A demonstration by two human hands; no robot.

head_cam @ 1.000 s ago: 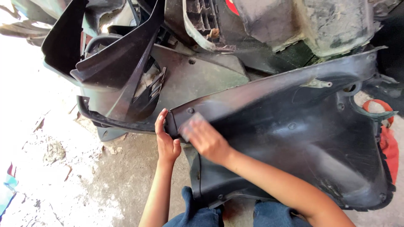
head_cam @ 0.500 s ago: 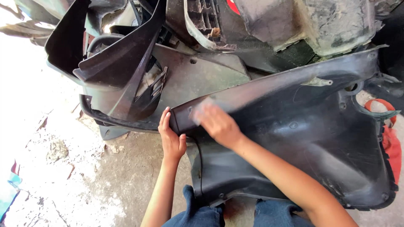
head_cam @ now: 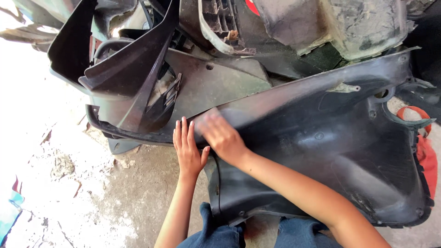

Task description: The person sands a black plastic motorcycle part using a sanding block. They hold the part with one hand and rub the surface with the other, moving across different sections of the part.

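On the concrete floor (head_cam: 138,202), just before the person's knees, a large black plastic body panel (head_cam: 330,147) lies with its hollow inner face up, leaning against a heap of other dark panels (head_cam: 138,78). At its left end the left hand (head_cam: 187,149) lies flat with fingers stretched out, gripping nothing. The right hand (head_cam: 219,135), blurred, presses palm-down beside it on the panel's dusty surface; whether it holds anything I cannot tell.
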